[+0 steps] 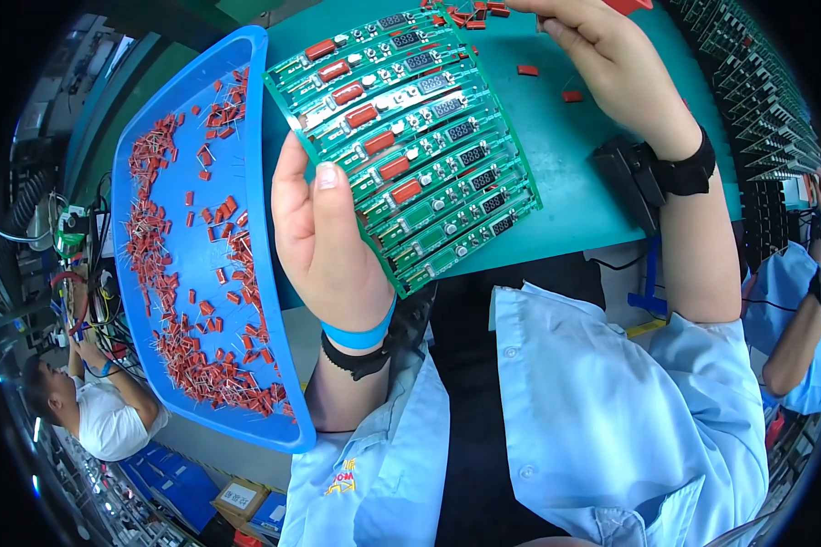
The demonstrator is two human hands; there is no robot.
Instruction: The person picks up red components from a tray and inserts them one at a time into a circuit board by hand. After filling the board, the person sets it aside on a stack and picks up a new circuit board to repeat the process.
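While the panel [410, 137] of green circuit boards is held up over the green table [566, 173], it tilts from upper left to lower right, a stack of narrow strips joined side by side. Each strip carries a small dark display, and the upper strips also bear a red capacitor near their left end; the lower strips lack it. The left hand [324, 232] grasps the panel at its lower left edge: the thumb lies across the front face and the fingers go behind, so the board rises up and to the right from the palm. A blue band and a black strap sit on that wrist. The right hand [616, 68] is at the panel's upper right corner, fingers curled by the top edge; whether it pinches the board or a part cannot be told. Its wrist wears a black strap. A few loose red capacitors [527, 70] lie on the table just beside that hand. Left of the panel, near the left hand, a blue tray [255, 55] holds many red capacitors [164, 264] with wire legs. Racks of boards [757, 100] stand at the far right. Other people work at both sides.
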